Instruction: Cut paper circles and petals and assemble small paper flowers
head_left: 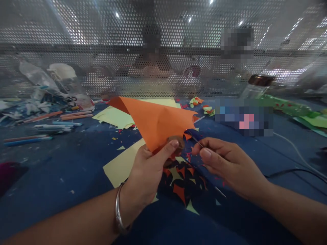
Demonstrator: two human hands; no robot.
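My left hand (150,170) is closed on the lower corner of a folded orange paper sheet (155,119), held up above the blue table (63,163). A silver bangle sits on that wrist. My right hand (224,163) pinches a thin metal tool (198,142), probably small scissors, whose tip meets the jagged right edge of the orange paper. Below both hands lies a dark sheet (184,183) covered with orange and yellow paper scraps.
Pale yellow sheets (117,117) lie behind and under the orange paper. Pens and pencils (51,126) and plastic bottles (61,81) crowd the left. A perforated metal screen (163,44) stands at the back with a person behind it. Green paper (293,107) and cables (296,153) lie right.
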